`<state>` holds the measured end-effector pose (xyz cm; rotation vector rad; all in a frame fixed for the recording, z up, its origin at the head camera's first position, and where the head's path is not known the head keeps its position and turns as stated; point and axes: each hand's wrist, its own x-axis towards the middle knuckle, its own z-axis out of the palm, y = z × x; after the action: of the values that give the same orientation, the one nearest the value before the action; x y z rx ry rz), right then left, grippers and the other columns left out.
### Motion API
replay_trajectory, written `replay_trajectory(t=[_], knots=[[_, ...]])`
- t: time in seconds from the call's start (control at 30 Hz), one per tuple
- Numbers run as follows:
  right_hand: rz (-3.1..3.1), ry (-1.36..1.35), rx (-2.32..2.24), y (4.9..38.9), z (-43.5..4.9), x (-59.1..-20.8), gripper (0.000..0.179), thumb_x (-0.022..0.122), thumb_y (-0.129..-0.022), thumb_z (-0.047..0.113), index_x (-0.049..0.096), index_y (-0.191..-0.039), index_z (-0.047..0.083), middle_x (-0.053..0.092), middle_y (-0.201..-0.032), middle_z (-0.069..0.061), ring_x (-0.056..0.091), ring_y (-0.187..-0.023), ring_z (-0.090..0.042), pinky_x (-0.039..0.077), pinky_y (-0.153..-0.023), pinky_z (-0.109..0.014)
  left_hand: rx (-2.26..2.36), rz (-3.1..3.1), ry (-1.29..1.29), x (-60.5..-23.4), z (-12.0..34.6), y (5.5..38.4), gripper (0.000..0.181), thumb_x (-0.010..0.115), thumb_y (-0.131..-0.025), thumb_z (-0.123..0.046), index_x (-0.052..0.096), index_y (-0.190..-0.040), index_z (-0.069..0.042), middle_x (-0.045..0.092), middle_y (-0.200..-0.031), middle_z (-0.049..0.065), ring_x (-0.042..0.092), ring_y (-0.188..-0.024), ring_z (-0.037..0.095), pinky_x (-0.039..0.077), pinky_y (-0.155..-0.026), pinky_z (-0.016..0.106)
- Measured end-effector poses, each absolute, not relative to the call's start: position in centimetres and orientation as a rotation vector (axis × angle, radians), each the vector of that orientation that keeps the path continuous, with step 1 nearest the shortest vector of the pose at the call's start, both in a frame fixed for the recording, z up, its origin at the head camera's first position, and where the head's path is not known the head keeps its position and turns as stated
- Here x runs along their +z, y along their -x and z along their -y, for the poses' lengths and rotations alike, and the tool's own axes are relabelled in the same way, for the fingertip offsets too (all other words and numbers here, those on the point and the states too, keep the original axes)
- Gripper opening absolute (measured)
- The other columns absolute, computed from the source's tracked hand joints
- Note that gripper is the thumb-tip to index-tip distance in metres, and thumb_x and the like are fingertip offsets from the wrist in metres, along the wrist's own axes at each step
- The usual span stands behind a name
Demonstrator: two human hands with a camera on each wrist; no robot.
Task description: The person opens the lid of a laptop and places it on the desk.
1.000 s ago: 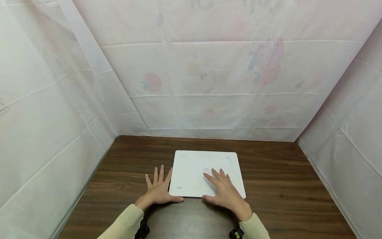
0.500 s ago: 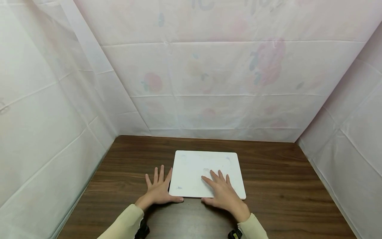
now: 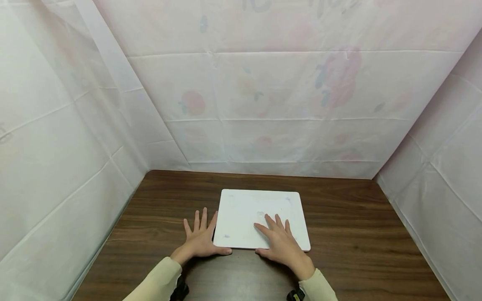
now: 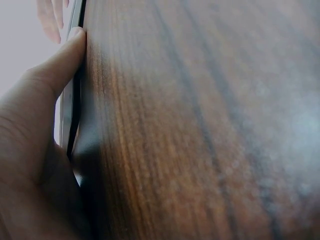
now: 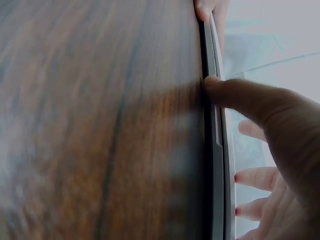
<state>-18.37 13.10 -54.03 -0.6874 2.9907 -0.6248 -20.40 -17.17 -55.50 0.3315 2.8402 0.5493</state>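
A closed white laptop [image 3: 241, 217] lies flat on the brown wooden table, with faint smudges on its lid. At its front left corner rests my left hand [image 3: 199, 242], fingers spread on the table and thumb along the front edge. My right hand [image 3: 282, 244] lies over the right part of the lid with its fingers spread. In the right wrist view the right thumb [image 5: 240, 95] touches the laptop's layered front edge [image 5: 218, 165], near a notch, and the fingertips are on the lid. The left thumb [image 4: 65, 60] touches that edge in the left wrist view.
The wooden table [image 3: 361, 242] reaches out on both sides of the laptop. White fabric with faint printed fruit [image 3: 263, 104] hangs behind it, and more white sheets enclose the left [image 3: 67, 167] and right [image 3: 444, 167] sides.
My right hand has shifted slightly left and toward me on the lid over the past second. The left hand and the laptop have stayed in place.
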Motion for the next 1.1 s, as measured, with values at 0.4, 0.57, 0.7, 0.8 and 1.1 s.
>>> replay_trajectory(t=[0.4, 0.57, 0.7, 0.8, 1.1], knots=[[-3.008, 0.708, -0.621, 18.21, -13.13, -54.06, 0.062, 0.084, -0.083, 0.048, 0.067, -0.138, 0.024, 0.043, -0.159, -0.022, 0.032, -0.148, -0.056, 0.023, -0.112, -0.080, 0.556, -2.846, -0.336, -55.55, 17.17, 20.37, 0.140, 0.070, -0.064, -0.091, 0.010, -0.168, -0.019, -0.009, -0.170, 0.027, -0.013, -0.155, 0.053, -0.014, -0.110, 0.080], [-3.025, 0.714, -0.628, 18.30, -13.20, -54.00, 0.061, 0.085, -0.082, 0.048, 0.068, -0.136, 0.024, 0.045, -0.158, -0.022, 0.034, -0.147, -0.056, 0.025, -0.111, -0.079, 0.565, -2.854, -0.334, -55.28, 17.13, 20.31, 0.140, 0.071, -0.063, -0.090, 0.012, -0.168, -0.019, -0.008, -0.170, 0.027, -0.012, -0.155, 0.053, -0.014, -0.111, 0.080], [-3.047, 0.720, -0.641, 18.34, -13.23, -54.02, 0.060, 0.086, -0.081, 0.048, 0.069, -0.134, 0.024, 0.048, -0.156, -0.020, 0.036, -0.146, -0.055, 0.027, -0.110, -0.079, 0.555, -2.856, -0.332, -55.22, 17.10, 20.34, 0.140, 0.071, -0.062, -0.091, 0.011, -0.168, -0.019, -0.008, -0.171, 0.027, -0.011, -0.155, 0.053, -0.013, -0.111, 0.080], [-3.066, 0.734, -0.649, 18.35, -13.26, -54.09, 0.059, 0.087, -0.080, 0.049, 0.071, -0.131, 0.025, 0.051, -0.154, -0.019, 0.039, -0.144, -0.054, 0.029, -0.109, -0.079, 0.546, -2.857, -0.328, -55.25, 17.10, 20.36, 0.140, 0.071, -0.062, -0.091, 0.011, -0.168, -0.020, -0.008, -0.171, 0.026, -0.011, -0.155, 0.053, -0.013, -0.111, 0.080], [-3.098, 0.780, -0.705, 18.28, -13.45, -54.16, 0.053, 0.089, -0.077, 0.048, 0.075, -0.123, 0.025, 0.057, -0.149, -0.015, 0.043, -0.143, -0.050, 0.030, -0.109, -0.078, 0.568, -2.842, -0.324, -55.06, 17.14, 20.32, 0.140, 0.073, -0.063, -0.089, 0.011, -0.168, -0.019, -0.008, -0.171, 0.027, -0.011, -0.155, 0.053, -0.014, -0.111, 0.080]])
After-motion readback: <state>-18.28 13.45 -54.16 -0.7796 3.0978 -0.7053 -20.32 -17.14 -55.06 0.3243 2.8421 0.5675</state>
